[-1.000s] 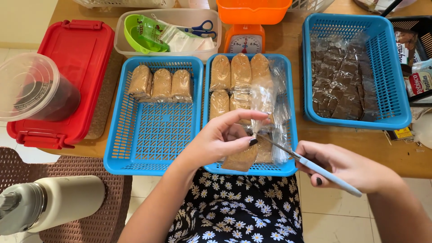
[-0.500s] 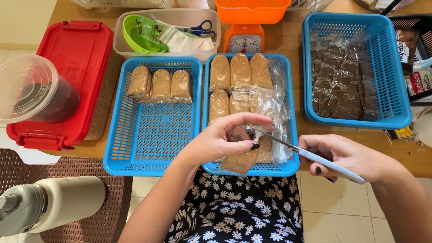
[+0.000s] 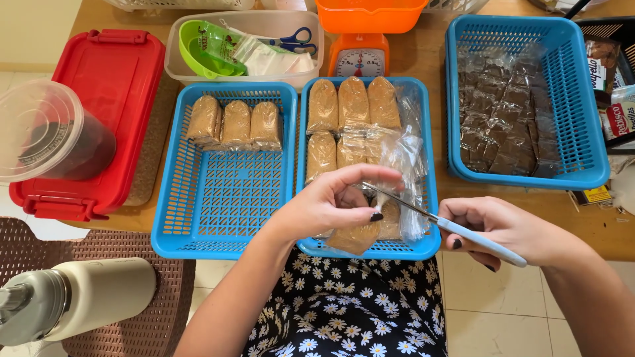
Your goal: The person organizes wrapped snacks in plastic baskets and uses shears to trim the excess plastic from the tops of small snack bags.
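Two fingers [image 3: 377,215] pinch the packet [image 3: 357,236] above its filling.

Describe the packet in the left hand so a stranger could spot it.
Find the middle blue basket, nearest the person. Over its front edge, the left hand pinches a small clear packet of tan powder. Unlike the packets lying in rows, it is lifted, with a metal blade at its neck.

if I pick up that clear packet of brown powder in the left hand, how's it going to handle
The packet looks soft: it sags below the left hand, so it would likely flop. Its thin clear film may be slippery. It seems light, pinched by fingertips alone.
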